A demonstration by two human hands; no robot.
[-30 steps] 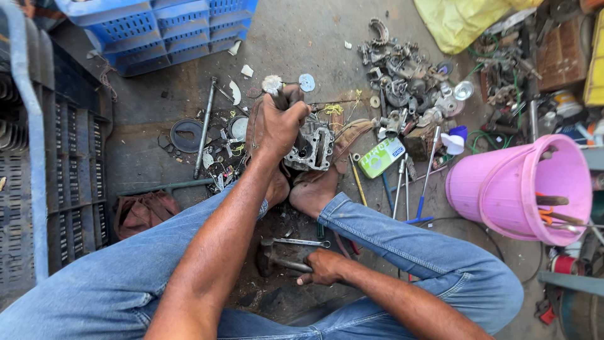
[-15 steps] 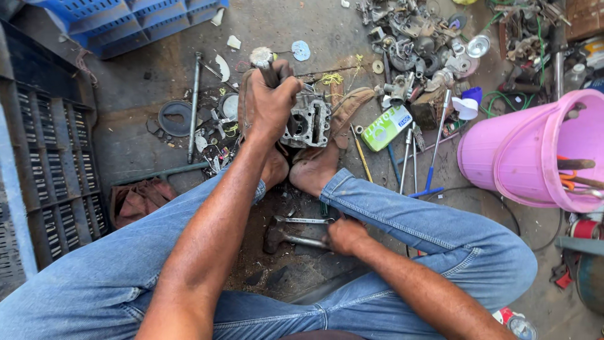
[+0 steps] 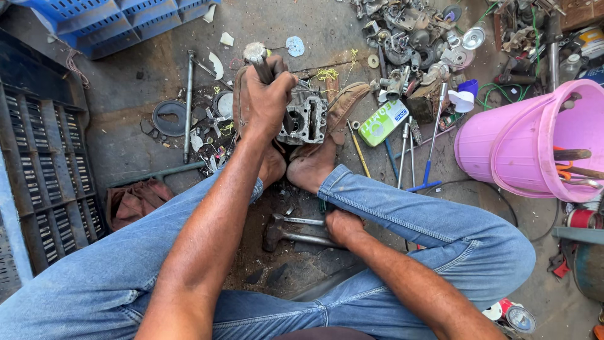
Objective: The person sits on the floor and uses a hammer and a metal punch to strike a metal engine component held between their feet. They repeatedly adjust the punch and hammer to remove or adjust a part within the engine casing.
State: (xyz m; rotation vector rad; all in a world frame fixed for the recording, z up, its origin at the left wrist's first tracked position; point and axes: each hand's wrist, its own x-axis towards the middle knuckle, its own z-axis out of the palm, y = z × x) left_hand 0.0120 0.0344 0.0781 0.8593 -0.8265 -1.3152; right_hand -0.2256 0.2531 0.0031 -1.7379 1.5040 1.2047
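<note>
I sit on the ground with a grey metal engine part (image 3: 307, 117) clamped between my two bare feet. My left hand (image 3: 264, 101) is closed around a dark tool handle (image 3: 259, 62) with a worn pale top, held upright against the engine part. My right hand (image 3: 343, 226) rests low between my legs, fingers closed on the handle of a hammer (image 3: 296, 234) lying on the dirty floor. My blue jeans frame both sides.
A pink bucket (image 3: 503, 151) with tools stands at the right. Screwdrivers and a green and white packet (image 3: 384, 123) lie beside my right foot. Scrap engine parts (image 3: 415, 38) pile up behind. Blue crates (image 3: 126, 22) and a dark crate (image 3: 44, 164) sit at the left.
My left hand with the tool has stayed on the engine part. My right hand shifted a little and closed on the hammer handle. The view has drifted slightly.
</note>
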